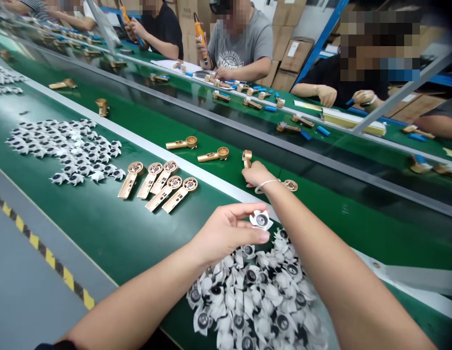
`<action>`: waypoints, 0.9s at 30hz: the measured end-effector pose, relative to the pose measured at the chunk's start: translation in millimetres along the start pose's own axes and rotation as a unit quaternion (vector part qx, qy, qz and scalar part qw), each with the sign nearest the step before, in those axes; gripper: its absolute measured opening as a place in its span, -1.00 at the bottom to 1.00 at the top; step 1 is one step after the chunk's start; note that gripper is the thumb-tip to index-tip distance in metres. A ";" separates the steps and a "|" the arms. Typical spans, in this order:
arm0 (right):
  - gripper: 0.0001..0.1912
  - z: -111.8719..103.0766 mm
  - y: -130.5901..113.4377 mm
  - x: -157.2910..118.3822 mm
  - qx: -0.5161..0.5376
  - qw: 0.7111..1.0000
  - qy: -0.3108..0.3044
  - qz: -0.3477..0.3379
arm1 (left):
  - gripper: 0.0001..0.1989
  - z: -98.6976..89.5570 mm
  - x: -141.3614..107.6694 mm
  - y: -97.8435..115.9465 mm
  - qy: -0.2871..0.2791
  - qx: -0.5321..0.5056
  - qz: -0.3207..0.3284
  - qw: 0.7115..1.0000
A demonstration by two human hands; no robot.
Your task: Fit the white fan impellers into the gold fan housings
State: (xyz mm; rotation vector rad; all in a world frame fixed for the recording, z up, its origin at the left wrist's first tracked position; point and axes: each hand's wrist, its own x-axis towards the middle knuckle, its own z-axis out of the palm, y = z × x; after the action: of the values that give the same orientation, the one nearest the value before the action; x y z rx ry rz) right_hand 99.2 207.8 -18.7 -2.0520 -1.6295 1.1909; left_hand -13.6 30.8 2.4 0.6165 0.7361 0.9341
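White fan blades (67, 159) with dark hubs lie spread over the left of your green table (101, 238), near five gold casings (162, 181) set close together, their ring ends pointing away from you. Past the white strip (218, 183), two loose casings (211, 156) lie on the darker green surface (357, 209). Your left hand (218, 228) pinches a single fan blade (261, 219) between thumb and fingers, hub showing, above the edge of a heaped pile of blades (247, 301). Your right hand (257, 174) reaches past the strip, closed around a gold casing (246, 156), one end sticking out beyond your fingers. Just beside your bracelet (267, 183) lies one more casing (290, 184), partly hidden by your wrist.
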 end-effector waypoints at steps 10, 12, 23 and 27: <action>-0.53 -44.9 91.7 -169.2 0.283 0.940 -0.152 -0.114 | -0.62 2.1 -3.3 8.1 0.071 0.018 0.070 0.995; -0.46 -35.7 111.0 -189.3 0.260 0.947 -0.113 -0.150 | -0.65 3.5 -2.0 6.2 0.080 0.055 0.107 0.990; -0.47 -30.5 136.7 -205.4 -0.141 0.905 0.157 -0.369 | -0.64 5.3 -1.8 -1.9 0.069 0.155 0.062 0.983; -0.46 -33.4 137.6 -203.6 -0.179 0.895 0.171 -0.372 | -0.66 4.5 -0.6 -0.5 0.055 0.148 0.053 0.986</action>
State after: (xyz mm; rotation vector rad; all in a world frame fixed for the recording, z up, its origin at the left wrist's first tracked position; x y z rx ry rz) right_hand 211.0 -12.6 1.5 -1.4164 -2.2339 0.2642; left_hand -10.1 29.3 5.0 0.8762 0.9579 0.9693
